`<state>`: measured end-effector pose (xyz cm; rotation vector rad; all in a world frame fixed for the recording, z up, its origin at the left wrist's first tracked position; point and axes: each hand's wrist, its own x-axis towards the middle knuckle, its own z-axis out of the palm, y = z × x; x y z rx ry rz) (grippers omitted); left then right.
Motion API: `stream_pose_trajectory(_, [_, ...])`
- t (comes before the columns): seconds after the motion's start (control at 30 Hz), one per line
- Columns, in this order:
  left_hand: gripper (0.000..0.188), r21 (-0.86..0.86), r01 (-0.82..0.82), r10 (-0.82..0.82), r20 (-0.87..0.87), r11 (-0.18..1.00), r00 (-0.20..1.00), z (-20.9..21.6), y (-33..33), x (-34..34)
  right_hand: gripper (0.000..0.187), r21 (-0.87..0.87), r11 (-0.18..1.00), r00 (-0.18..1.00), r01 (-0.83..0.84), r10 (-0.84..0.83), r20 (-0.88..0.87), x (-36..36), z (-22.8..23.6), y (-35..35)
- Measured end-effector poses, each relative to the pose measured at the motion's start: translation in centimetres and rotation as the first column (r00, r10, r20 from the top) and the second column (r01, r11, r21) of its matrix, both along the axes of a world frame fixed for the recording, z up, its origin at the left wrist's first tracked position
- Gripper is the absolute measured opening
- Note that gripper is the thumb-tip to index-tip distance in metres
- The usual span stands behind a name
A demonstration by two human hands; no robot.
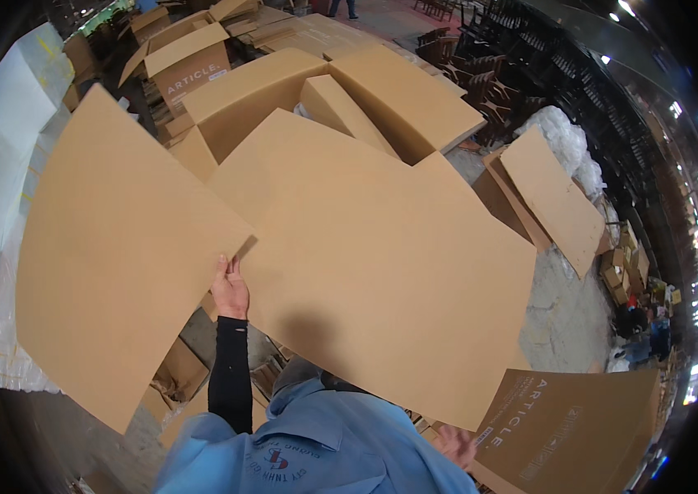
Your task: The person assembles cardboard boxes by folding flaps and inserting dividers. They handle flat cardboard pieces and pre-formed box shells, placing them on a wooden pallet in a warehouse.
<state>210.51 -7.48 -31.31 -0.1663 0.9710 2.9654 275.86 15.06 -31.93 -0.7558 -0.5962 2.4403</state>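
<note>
My left hand [232,295], with a black sleeve on the forearm, grips a large brown cardboard sheet [110,255] by its right edge, close to a corner. That sheet stands tilted at my left. A second, wider cardboard sheet [382,263] spreads across the middle in front of my body, its left part behind my left hand. My right hand [454,447] is low at the right, just below the wide sheet's near corner and beside a printed brown carton [567,428]. It is blurred, so whether it touches either one cannot be made out.
An open cardboard box [262,78] with a packing piece [349,111] inside lies beyond the sheets. Another printed box [193,70] stands farther left. Plastic-wrapped goods [3,206] line the left side. Cardboard pieces [555,193] lean at the right near clear plastic wrap [563,144]; dark stacked furniture [563,66] stands behind.
</note>
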Motion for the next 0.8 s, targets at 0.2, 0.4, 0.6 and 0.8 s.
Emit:
stream_pose_trajectory(0.2, [0.027,-0.054,0.132,-0.132,0.01,0.99,0.991,0.4,2.6,-1.6,0.053,0.06,0.987,0.977,0.15,-0.157,0.141,-19.0,2.5,-6.0])
stream_pose_trajectory(0.4, [0.015,0.217,0.247,-0.273,0.102,0.944,0.956,2.5,1.9,-3.6,0.047,-0.141,0.864,0.872,0.483,-0.489,-0.012,-28.3,-2.0,3.1])
stream_pose_trajectory(0.6, [0.013,0.43,0.178,-0.264,0.148,0.885,0.953,7.2,-1.3,-5.9,0.049,0.383,0.738,0.79,0.556,-0.613,0.033,-23.4,13.3,24.1])
stream_pose_trajectory(0.8, [0.024,0.357,0.015,-0.178,0.427,0.934,0.887,5.5,3.1,-4.7,0.042,0.793,0.302,0.699,0.529,-0.684,-0.206,-23.3,38.2,38.3])
